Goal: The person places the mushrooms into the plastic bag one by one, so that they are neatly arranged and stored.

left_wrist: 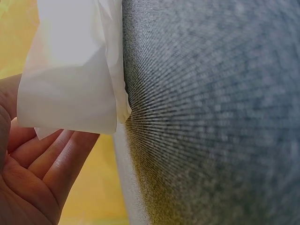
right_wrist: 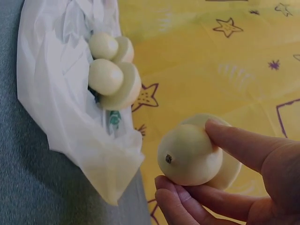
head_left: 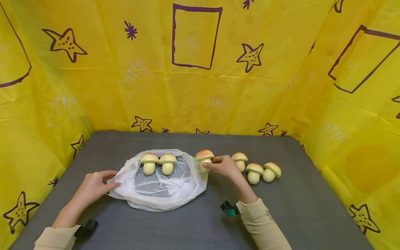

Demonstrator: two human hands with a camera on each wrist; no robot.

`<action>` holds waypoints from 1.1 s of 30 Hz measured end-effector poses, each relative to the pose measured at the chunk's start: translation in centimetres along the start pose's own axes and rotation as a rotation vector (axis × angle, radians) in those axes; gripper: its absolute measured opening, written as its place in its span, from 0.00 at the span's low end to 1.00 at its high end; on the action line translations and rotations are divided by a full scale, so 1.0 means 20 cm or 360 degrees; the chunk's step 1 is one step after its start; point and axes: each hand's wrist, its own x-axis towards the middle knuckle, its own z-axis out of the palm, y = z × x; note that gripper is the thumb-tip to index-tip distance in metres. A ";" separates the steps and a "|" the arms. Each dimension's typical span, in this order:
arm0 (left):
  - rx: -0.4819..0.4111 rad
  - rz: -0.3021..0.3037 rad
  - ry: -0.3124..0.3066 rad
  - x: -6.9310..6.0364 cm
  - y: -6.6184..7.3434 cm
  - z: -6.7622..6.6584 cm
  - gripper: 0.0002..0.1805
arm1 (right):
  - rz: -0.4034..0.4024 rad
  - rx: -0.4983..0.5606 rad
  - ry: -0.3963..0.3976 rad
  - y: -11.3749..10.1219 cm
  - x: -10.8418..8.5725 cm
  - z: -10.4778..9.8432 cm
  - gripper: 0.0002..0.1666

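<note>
A white plastic bag (head_left: pixel 157 204) lies spread open on the table, and two toy mushrooms, a left one (head_left: pixel 149 164) and a right one (head_left: pixel 167 164), rest inside near its far rim. My left hand (head_left: pixel 96 187) pinches the bag's left edge; the left wrist view shows the white film (left_wrist: pixel 70 84) over its fingers. At the bag's right rim, my right hand (head_left: pixel 223 165) holds another toy mushroom (head_left: pixel 204 156) by its stem, between thumb and fingers. The right wrist view shows that mushroom's stem end (right_wrist: pixel 190 154), apart from the bag.
Three more toy mushrooms stand right of my right hand: one behind (head_left: pixel 240 161), one in front (head_left: pixel 254 173) and one at the far right (head_left: pixel 272 172). Yellow cloth (head_left: pixel 201 95) with drawn stars walls the grey table (head_left: pixel 189 235) at the back and sides.
</note>
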 end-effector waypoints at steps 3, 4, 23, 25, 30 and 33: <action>-0.0005 -0.0003 -0.0004 0.00 0.00 0.00 0.22 | 0.0012 0.0015 -0.0003 -0.01 0.01 0.02 0.18; -0.0006 -0.0001 -0.0005 0.00 0.00 0.00 0.22 | 0.0018 0.0021 -0.0004 -0.02 0.01 0.03 0.18; 0.0018 0.0013 0.0026 0.00 0.00 -0.01 0.20 | 0.0052 0.0030 -0.0019 -0.04 0.10 0.15 0.21; 0.0017 0.0011 0.0020 -0.01 0.00 -0.01 0.20 | 0.0040 0.0060 -0.0034 -0.04 0.11 0.17 0.21; 0.0016 0.0003 0.0012 -0.01 0.00 -0.01 0.20 | 0.0068 0.0074 -0.0049 -0.06 0.12 0.21 0.23; 0.0017 0.0003 0.0015 -0.01 0.00 -0.01 0.20 | 0.0086 0.0068 -0.0057 -0.07 0.12 0.22 0.24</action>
